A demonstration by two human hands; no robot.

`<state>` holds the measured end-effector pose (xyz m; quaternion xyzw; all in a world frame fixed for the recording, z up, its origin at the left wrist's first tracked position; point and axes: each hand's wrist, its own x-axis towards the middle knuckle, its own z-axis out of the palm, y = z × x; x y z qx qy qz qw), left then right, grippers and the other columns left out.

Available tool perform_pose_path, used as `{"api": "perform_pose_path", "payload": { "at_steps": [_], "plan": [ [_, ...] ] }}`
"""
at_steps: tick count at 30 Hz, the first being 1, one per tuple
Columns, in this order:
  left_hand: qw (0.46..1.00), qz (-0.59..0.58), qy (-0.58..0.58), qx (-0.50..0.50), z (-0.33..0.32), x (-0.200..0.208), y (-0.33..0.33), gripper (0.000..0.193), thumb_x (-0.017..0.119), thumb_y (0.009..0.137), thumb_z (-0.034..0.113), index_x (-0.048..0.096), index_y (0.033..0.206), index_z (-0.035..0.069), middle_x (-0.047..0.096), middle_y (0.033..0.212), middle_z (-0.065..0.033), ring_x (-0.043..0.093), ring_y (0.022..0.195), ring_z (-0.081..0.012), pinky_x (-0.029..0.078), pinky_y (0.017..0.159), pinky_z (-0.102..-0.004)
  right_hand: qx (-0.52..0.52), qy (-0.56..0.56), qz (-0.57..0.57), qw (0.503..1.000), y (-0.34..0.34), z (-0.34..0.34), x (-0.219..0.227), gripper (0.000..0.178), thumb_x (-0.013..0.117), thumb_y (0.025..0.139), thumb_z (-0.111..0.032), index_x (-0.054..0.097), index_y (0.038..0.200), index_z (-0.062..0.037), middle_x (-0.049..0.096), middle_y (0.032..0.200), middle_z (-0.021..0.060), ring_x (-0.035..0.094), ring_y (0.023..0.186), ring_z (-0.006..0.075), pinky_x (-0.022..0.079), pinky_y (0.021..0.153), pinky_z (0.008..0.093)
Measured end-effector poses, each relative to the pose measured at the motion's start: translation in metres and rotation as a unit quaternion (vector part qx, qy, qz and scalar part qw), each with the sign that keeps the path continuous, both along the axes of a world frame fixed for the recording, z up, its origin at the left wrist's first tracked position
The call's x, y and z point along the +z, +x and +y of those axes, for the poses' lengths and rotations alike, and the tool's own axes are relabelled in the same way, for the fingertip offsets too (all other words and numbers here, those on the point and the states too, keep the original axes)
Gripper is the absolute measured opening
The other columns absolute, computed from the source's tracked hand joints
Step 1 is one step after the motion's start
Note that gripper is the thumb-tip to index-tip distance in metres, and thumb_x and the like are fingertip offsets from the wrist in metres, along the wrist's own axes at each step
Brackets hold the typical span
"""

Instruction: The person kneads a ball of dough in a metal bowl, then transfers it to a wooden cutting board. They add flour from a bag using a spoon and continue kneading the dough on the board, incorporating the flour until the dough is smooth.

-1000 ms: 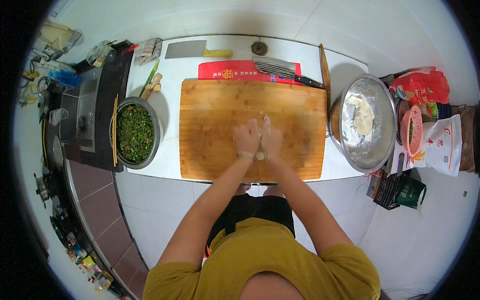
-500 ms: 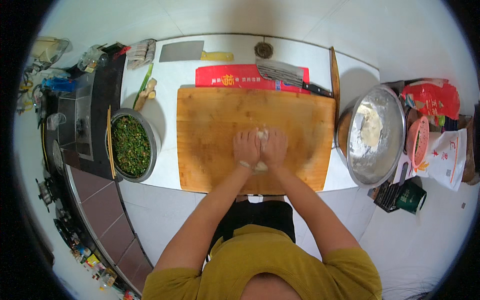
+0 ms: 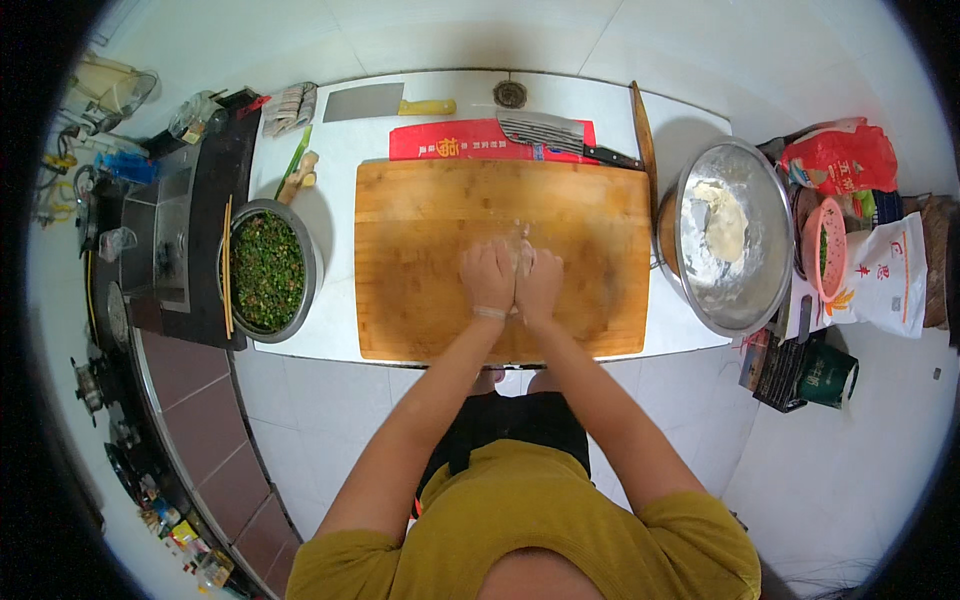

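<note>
Small pale dough piece (image 3: 519, 252) mid wooden board (image 3: 420, 260), pressed under left hand (image 3: 488, 276) and right hand (image 3: 539, 286), both palms down, fingers together, side by side. Left on the counter (image 3: 340, 140): bowl of chopped greens (image 3: 264, 270). Right: steel bowl (image 3: 760, 290) with floury dough.

Left hand (image 3: 488, 277) and right hand (image 3: 540, 285) pressed together on dough (image 3: 519, 250), wooden board (image 3: 420, 250), bowl of chopped greens (image 3: 266, 270)

The big cutting board (image 3: 500, 255) is matt brown wood, dusted with flour. Right of it a shiny metal bowl (image 3: 735, 235) holds soft white dough (image 3: 725, 220). The tabletop (image 3: 330, 345) looks smooth and white.
</note>
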<state>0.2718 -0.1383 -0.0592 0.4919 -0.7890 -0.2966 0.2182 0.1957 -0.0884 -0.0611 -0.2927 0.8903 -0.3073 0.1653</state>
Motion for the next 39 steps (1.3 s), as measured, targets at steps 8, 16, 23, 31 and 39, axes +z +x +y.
{"api": "perform_pose_path", "payload": {
  "at_steps": [8, 16, 23, 31, 39],
  "plan": [
    [0.986, 0.09, -0.135, -0.044, 0.014, -0.03, 0.013, 0.018, 0.05, 0.082, 0.017, 0.057, 0.091, 0.003, 0.054, 0.096, -0.014, 0.048, 0.089, -0.0322, 0.037, 0.078, -0.0429, 0.092, -0.047, 0.186, 0.977, 0.013, 0.022, -0.032, 0.019, 0.049, 0.082, -0.022, 0.052, 0.082, -0.0036, 0.053, 0.083, 0.0145, 0.048, 0.083, 0.0332, 0.037, 0.073, 0.0433],
    [0.992, -0.112, 0.03, -0.043, -0.03, -0.019, -0.024, 0.025, 0.045, 0.085, 0.022, 0.062, 0.083, 0.004, 0.059, 0.088, -0.014, 0.052, 0.087, -0.032, 0.038, 0.075, -0.0439, 0.074, 0.081, 0.217, 0.97, -0.022, -0.032, -0.031, 0.031, 0.044, 0.087, -0.024, 0.06, 0.071, -0.0031, 0.06, 0.076, 0.0135, 0.056, 0.076, 0.0311, 0.043, 0.067, 0.042],
    [0.989, -0.035, 0.136, -0.053, -0.061, -0.019, -0.033, 0.04, 0.039, 0.087, 0.028, 0.063, 0.07, 0.0, 0.062, 0.084, -0.0182, 0.055, 0.083, -0.0346, 0.039, 0.07, -0.0466, -0.012, 0.152, 0.001, 0.988, -0.035, -0.061, 0.004, 0.059, 0.036, 0.09, -0.043, 0.063, 0.069, 0.0044, 0.062, 0.074, 0.0228, 0.061, 0.07, 0.0381, 0.048, 0.064, 0.0469],
    [0.992, 0.053, -0.112, -0.018, 0.022, 0.003, 0.019, 0.02, 0.048, 0.083, 0.017, 0.058, 0.079, 0.001, 0.057, 0.092, -0.017, 0.05, 0.087, -0.0346, 0.038, 0.073, -0.0447, 0.018, -0.067, 0.14, 0.988, 0.017, 0.016, -0.013, 0.033, 0.048, 0.085, -0.031, 0.055, 0.069, -0.0038, 0.053, 0.07, 0.0171, 0.05, 0.07, 0.0348, 0.038, 0.067, 0.0441],
    [0.979, 0.097, -0.17, -0.06, 0.017, -0.036, 0.032, 0.019, 0.046, 0.081, 0.019, 0.057, 0.084, 0.004, 0.056, 0.09, -0.0126, 0.049, 0.087, -0.0313, 0.037, 0.074, -0.0422, 0.075, 0.004, 0.204, 0.976, 0.029, 0.018, -0.017, 0.018, 0.048, 0.081, -0.023, 0.053, 0.075, -0.0066, 0.05, 0.078, 0.0123, 0.047, 0.077, 0.0315, 0.037, 0.071, 0.0417]
  ]
}}
